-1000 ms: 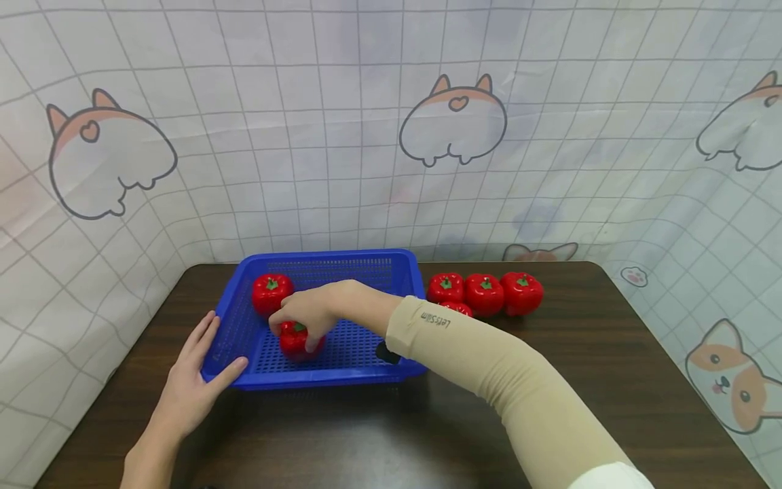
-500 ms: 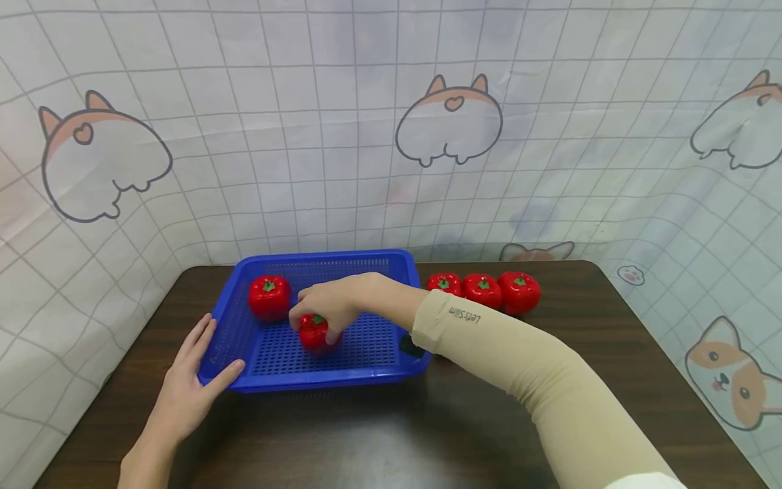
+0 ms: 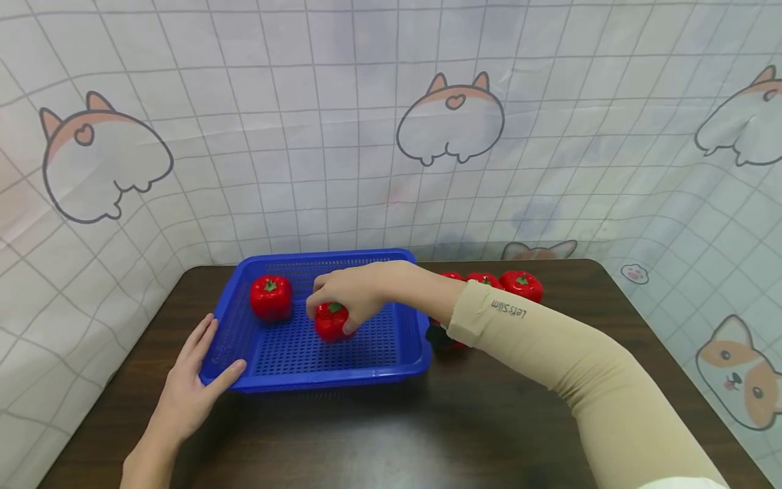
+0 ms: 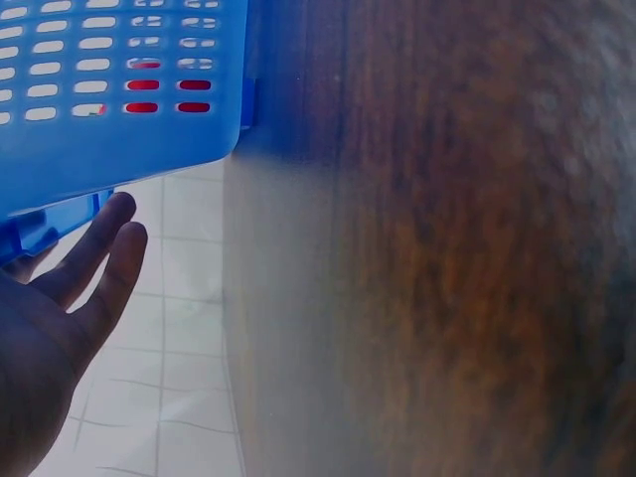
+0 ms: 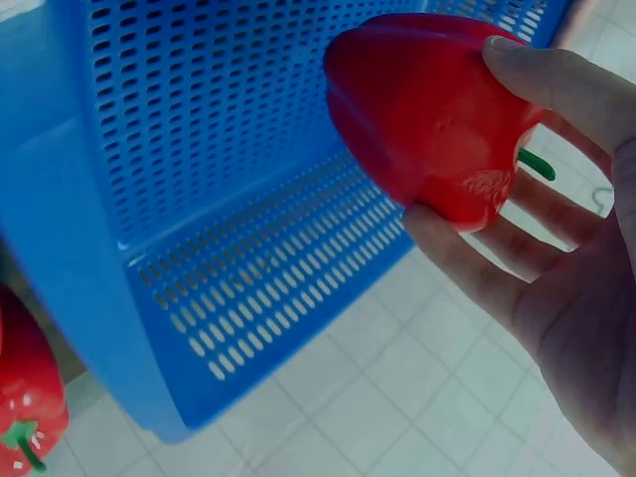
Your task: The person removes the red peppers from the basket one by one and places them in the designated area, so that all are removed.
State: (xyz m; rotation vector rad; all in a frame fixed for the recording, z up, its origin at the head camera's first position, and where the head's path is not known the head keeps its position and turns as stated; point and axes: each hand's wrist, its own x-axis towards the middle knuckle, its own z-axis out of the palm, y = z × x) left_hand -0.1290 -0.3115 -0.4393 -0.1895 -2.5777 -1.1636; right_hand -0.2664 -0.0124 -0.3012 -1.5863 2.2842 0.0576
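Observation:
My right hand [image 3: 362, 288] grips a glossy red bell pepper [image 3: 330, 324] with a green stem, over the inside of the blue plastic basket [image 3: 324, 377]. In the right wrist view the thumb and fingers hold the bell pepper [image 5: 427, 119] round its stem end, above the perforated basket floor. A second bell pepper [image 3: 271, 300] sits at the left inside the basket. At the basket's front left corner rests my left hand [image 3: 186, 390], fingers straight along the left side and thumb at the front rim. The left wrist view shows its fingertips [image 4: 121, 207] beside the basket wall.
Several more red bell peppers [image 3: 522, 285] stand on the dark wooden table [image 3: 519, 428] right of the basket, partly hidden by my right forearm. A white gridded cloth [image 3: 342, 136] with cartoon dogs surrounds the back and sides.
My right hand has moved right and slightly back with the bell pepper, away from the one at the left of the basket. My left hand stays at the basket corner.

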